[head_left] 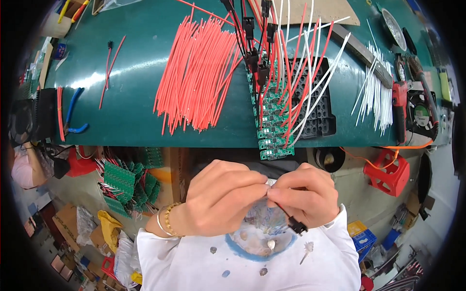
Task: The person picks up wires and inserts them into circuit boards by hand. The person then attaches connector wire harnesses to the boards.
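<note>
My left hand (221,196) and my right hand (309,194) meet in front of my chest, just off the table's near edge. Thumb and fingers of both are pinched together, tip to tip. From under my right fingers hangs a short wire lead ending in a black plug connector (297,226). What my left fingertips pinch is too small and covered to make out. Straight ahead, a strip of green circuit boards (275,131) sticks out over the table edge, with red and white wires and black connectors fixed to it.
A heap of cut red wires (196,77) lies left of the boards, beside blue-handled pliers (74,114). A black tray (318,102) sits under the wires. White wires (376,92) and a red-handled tool (399,109) lie rightward. More green boards (121,182) are piled below at left.
</note>
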Demonstrator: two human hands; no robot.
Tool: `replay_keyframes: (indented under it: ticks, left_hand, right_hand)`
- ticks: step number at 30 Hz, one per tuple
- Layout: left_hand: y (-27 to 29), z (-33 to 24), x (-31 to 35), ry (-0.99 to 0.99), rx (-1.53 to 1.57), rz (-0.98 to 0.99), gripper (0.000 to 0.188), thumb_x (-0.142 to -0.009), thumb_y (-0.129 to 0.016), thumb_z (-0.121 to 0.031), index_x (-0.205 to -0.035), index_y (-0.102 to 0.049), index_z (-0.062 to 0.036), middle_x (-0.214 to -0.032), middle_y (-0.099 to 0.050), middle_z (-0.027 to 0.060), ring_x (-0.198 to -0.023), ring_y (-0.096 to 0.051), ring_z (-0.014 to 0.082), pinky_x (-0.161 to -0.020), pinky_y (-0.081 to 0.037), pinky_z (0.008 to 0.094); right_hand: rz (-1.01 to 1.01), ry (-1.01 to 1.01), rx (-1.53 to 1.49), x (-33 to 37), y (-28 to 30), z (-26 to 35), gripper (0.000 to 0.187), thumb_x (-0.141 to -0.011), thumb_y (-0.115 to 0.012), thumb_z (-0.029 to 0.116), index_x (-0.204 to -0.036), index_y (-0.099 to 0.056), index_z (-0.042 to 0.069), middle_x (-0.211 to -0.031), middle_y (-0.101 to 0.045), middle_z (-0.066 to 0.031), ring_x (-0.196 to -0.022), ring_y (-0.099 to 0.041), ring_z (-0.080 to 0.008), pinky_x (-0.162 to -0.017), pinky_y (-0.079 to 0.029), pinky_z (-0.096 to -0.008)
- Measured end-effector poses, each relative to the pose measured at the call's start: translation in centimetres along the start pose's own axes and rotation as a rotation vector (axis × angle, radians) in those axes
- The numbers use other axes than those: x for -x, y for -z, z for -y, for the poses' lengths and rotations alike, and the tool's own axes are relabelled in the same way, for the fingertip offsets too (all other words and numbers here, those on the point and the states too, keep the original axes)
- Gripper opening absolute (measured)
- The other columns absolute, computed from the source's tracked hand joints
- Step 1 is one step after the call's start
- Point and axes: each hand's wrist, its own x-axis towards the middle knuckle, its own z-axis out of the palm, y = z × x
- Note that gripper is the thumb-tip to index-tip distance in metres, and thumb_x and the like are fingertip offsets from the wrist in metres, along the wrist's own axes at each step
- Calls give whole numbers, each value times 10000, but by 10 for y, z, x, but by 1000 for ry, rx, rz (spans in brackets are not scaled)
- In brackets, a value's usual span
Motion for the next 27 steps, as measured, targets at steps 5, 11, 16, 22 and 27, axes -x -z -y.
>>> replay_keyframes:
  ticks: [5, 11, 16, 22, 27]
  left_hand:
    - [-9, 7, -2, -175, -208, -22, 298, -605, -691, -56, -889, -637, 17, -826, -632, 109, -677, -576, 239, -549, -492, 319]
    - [-6, 13, -3, -291, -214, -11, 289, -622, -688, -58, -888, -629, 37, -776, -628, 123, -626, -582, 226, -496, -481, 298]
    - [2, 20, -7, -269, -291, -3, 273, -661, -695, -47, -905, -622, 52, -781, -638, 143, -615, -596, 228, -492, -505, 307]
    - [-2, 25, -6, -242, -256, -29, 262, -668, -708, -22, -902, -619, 57, -768, -638, 146, -617, -605, 236, -511, -527, 308]
    - [-4, 27, -7, -226, -232, -51, 288, -625, -708, 18, -893, -615, 63, -763, -635, 144, -612, -606, 237, -502, -526, 308]
  right_hand:
    - [-31, 107, 143, 4, 3, -6, 388, -540, -665, 10, -926, -696, 26, -791, -666, -70, -480, -459, -129, -412, -333, -239]
    - [-16, 213, 194, 0, 8, -8, 367, -549, -685, 71, -902, -672, -26, -795, -676, -103, -494, -494, -142, -416, -335, -231]
    - [25, 143, 349, -8, 11, -10, 317, -553, -686, 74, -847, -642, -34, -782, -667, -126, -508, -519, -154, -418, -353, -236]
    - [19, 126, 325, -10, 9, -15, 329, -525, -686, 46, -837, -635, -46, -781, -661, -139, -500, -507, -173, -408, -355, -247]
    - [-12, 136, 291, -11, 6, -20, 337, -521, -682, 37, -841, -635, -57, -771, -654, -155, -495, -504, -183, -405, -356, -255]
